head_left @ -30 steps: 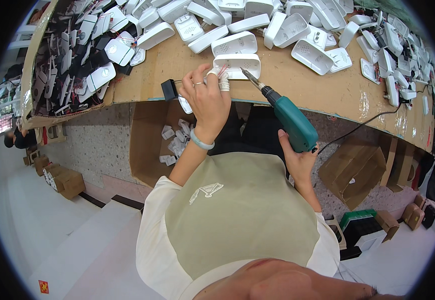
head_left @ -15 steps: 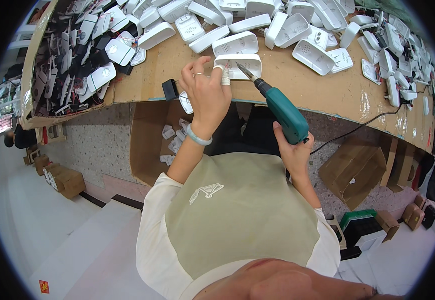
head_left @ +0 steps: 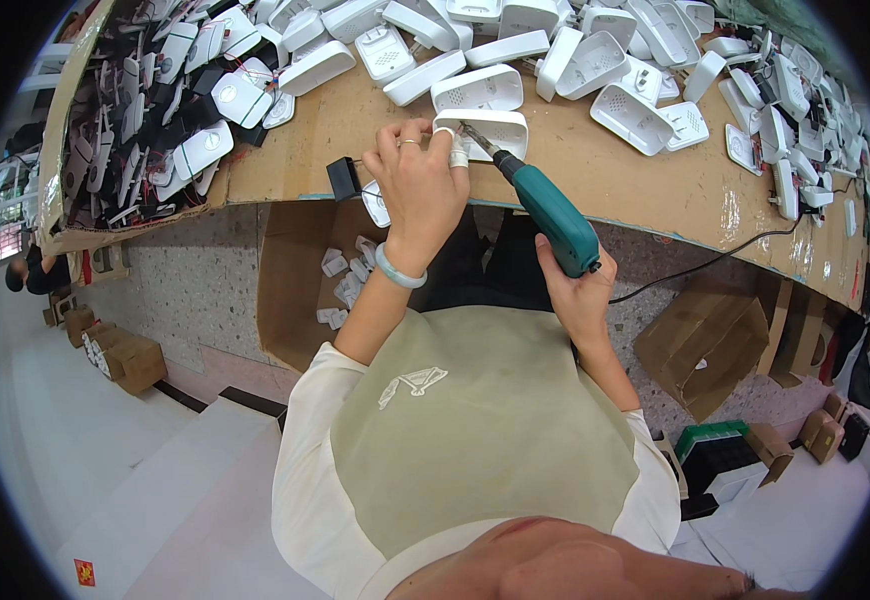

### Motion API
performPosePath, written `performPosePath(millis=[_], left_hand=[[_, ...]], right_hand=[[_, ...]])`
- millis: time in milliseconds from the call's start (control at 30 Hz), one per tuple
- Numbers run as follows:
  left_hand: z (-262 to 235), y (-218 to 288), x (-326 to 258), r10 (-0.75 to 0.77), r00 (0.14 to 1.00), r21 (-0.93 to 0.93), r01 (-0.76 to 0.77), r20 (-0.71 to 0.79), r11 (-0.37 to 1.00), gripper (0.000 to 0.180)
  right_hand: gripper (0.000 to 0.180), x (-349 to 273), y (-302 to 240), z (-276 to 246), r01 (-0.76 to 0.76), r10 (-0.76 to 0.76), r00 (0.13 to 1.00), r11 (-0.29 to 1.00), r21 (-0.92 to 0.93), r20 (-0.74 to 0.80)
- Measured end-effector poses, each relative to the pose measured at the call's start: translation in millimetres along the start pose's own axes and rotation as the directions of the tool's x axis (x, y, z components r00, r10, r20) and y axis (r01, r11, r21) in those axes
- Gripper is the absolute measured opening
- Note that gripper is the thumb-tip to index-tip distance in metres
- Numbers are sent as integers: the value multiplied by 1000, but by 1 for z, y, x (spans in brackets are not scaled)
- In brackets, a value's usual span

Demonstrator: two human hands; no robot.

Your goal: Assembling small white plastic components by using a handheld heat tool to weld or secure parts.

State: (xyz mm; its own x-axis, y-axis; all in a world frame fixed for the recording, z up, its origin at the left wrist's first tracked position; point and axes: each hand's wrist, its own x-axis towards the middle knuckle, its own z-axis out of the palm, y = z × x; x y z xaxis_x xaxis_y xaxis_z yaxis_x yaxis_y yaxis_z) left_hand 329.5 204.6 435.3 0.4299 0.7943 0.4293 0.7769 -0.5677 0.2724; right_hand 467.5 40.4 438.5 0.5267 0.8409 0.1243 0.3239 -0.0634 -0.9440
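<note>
Head view: green power tool (head_left: 556, 216) is gripped by its rear end in R hand (head_left: 581, 296), w/ its metal tip pointed up & L. The tip is held at the L part of the nearest white housing (head_left: 503, 132), which is set near the front edge of the table (head_left: 595, 180), its hollow side showing. L hand (head_left: 419, 190) is held at the housing's L end, fingers bent; whether anything is pinched can't be told, as the fingertips are partly hidden. White wrapping (head_left: 459, 157) is worn on a finger, pale bracelet (head_left: 401, 270) on the wrist.

Just behind, a 2nd white housing (head_left: 478, 90) is placed; more are piled farther back. Black block (head_left: 343, 181) & white round-ended pc (head_left: 376, 204) are seen just L of L hand. Far L, an open carton (head_left: 53, 180) is filled w/ white & black parts, some w/ red wires. Black cord (head_left: 720, 256) is run from the tool's rear to the table's R side. Below, small white pcs (head_left: 348, 291) are kept in a lower box (head_left: 285, 285).
</note>
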Motion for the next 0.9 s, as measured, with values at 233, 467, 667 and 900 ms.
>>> performPosePath(millis=[233, 467, 667, 900], left_hand=[[0, 0, 0, 1, 1000, 9, -1, -14, 1000, 18], [0, 1, 1, -9, 1000, -6, 9, 3, 1000, 18], [2, 1, 2, -9, 1000, -20, 8, -5, 1000, 18], [2, 2, 3, -14, 1000, -28, 14, -8, 1000, 16]], right_hand=[[24, 0, 0, 0, 33, -33, 999, 999, -2, -8], [26, 1, -1, -2, 42, -42, 999, 998, -38, 17], [26, 2, -3, -2, 35, -34, 999, 999, -37, 20], [26, 2, -4, -4, 28, -26, 999, 998, -62, 27]])
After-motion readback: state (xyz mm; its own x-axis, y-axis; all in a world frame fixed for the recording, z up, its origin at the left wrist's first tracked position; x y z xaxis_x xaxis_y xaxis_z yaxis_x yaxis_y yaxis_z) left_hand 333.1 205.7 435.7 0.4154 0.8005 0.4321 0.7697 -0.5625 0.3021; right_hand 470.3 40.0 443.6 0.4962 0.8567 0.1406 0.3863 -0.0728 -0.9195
